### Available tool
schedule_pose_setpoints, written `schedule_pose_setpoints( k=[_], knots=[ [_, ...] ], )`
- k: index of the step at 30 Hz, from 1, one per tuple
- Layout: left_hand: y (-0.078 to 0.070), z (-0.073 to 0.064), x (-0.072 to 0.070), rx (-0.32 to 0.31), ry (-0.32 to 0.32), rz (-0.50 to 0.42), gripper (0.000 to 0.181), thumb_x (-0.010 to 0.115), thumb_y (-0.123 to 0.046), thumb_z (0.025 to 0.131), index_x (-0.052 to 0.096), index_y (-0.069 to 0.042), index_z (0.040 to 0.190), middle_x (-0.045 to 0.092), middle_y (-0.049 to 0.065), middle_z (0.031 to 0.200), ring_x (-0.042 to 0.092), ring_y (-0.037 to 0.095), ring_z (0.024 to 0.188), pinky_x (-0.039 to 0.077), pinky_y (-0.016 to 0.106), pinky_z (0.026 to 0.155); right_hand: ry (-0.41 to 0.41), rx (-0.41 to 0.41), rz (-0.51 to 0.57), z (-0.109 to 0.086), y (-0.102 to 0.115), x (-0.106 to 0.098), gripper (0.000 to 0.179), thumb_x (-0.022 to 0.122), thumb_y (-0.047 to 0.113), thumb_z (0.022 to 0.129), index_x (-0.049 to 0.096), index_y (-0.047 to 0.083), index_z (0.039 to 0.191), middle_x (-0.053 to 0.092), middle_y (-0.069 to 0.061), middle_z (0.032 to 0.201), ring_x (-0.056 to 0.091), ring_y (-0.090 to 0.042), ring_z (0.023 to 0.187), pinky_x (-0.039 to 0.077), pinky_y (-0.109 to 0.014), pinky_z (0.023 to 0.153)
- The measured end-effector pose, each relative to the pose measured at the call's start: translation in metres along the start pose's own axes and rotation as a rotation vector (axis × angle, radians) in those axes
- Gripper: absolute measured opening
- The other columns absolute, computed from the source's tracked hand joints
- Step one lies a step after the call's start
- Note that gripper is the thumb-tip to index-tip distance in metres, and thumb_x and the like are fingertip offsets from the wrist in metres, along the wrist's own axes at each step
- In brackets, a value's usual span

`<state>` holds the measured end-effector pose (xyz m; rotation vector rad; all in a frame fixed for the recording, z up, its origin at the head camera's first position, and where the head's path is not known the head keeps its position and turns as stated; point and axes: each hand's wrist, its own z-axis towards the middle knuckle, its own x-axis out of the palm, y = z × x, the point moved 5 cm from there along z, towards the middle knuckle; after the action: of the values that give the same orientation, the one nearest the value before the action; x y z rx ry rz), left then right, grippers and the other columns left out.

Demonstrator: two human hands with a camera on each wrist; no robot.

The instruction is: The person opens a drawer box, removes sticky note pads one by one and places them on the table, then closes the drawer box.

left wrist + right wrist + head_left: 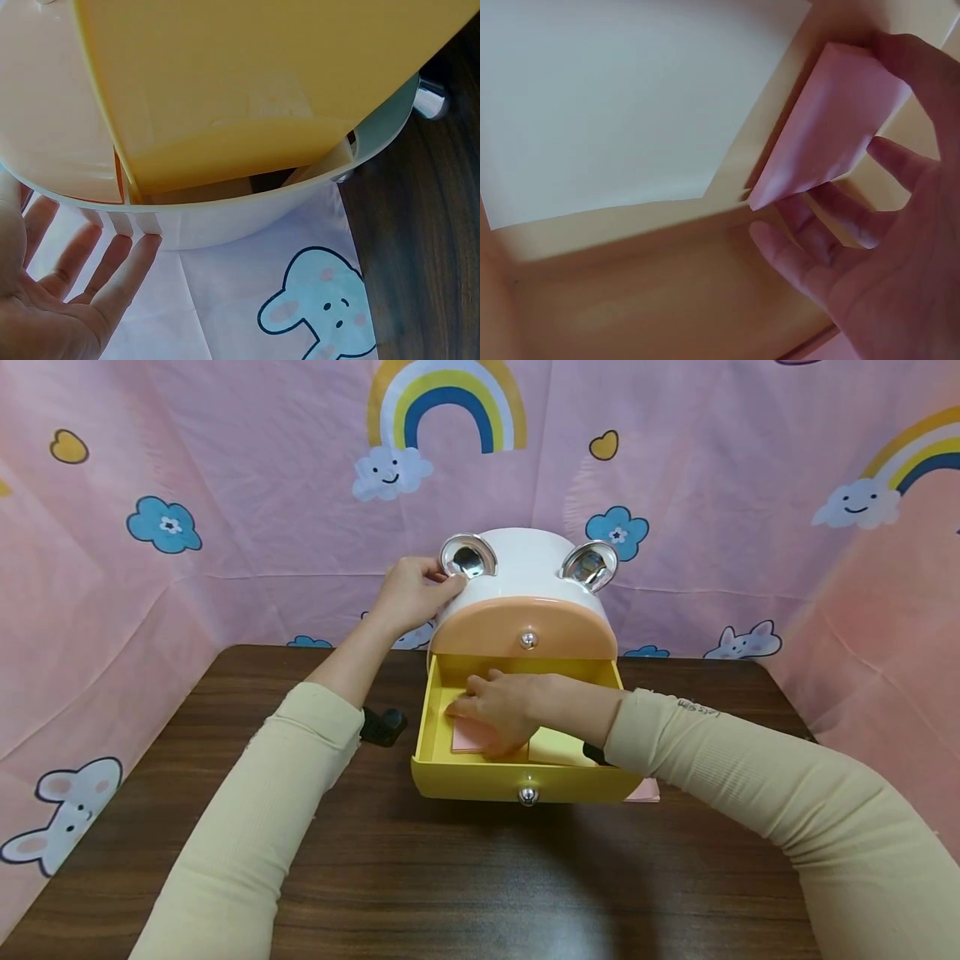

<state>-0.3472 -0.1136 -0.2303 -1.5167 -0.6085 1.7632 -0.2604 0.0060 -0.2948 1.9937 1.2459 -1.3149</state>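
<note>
A white drawer organizer (528,556) with two silvery ears stands on the table, its yellow drawer (468,781) pulled out. Inside the drawer, my right hand (510,710) holds a pink note pad (844,112) between the thumb and the fingers. Beside that pad lies a pale yellow sheet or pad (558,747), which looks whitish in the right wrist view. My left hand (415,593) touches the organizer's left side by the left ear (469,557). In the left wrist view its fairly straight fingers (124,277) rest against the white outer wall.
Above the yellow drawer is an orange drawer front (487,631) with a silver knob, pushed in. Some pink paper (645,791) shows on the dark wooden table (360,868) by the drawer's right corner. Behind hangs a pink patterned cloth (277,485).
</note>
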Motion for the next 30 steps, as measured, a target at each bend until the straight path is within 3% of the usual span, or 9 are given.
schedule_pose_setpoints(
  k=[11,15,30],
  knots=[
    [0.0,0.001,0.001,0.0,0.001,0.0,0.03,0.058,-0.034,0.088,0.063,-0.005,0.084,0.063,0.01,0.101,0.061,0.023,0.066,0.049,0.022,0.051,0.02,0.047,-0.022,-0.011,-0.004,-0.009,0.064,0.058,0.053,0.082,0.038,0.027,0.136,0.046,-0.01,0.124,0.043,-0.028,0.108,0.043,-0.038,0.088],
    [-0.001,0.001,0.001,0.006,0.004,-0.003,0.03,0.058,-0.034,0.088,0.062,-0.005,0.083,0.063,0.01,0.101,0.061,0.023,0.065,0.049,0.022,0.051,-0.003,0.048,-0.056,-0.016,-0.006,-0.015,0.063,0.057,0.055,0.081,0.04,0.027,0.135,0.049,-0.01,0.119,0.047,-0.026,0.104,0.045,-0.038,0.085],
    [0.002,0.0,0.0,-0.006,0.01,-0.006,0.031,0.058,-0.035,0.088,0.063,-0.004,0.085,0.062,0.011,0.102,0.059,0.018,0.059,0.048,0.022,0.051,-0.119,0.025,-0.022,-0.047,-0.004,-0.038,0.063,0.063,0.047,0.078,0.043,0.025,0.134,0.049,-0.009,0.114,0.045,-0.023,0.1,0.045,-0.036,0.08]
  ],
)
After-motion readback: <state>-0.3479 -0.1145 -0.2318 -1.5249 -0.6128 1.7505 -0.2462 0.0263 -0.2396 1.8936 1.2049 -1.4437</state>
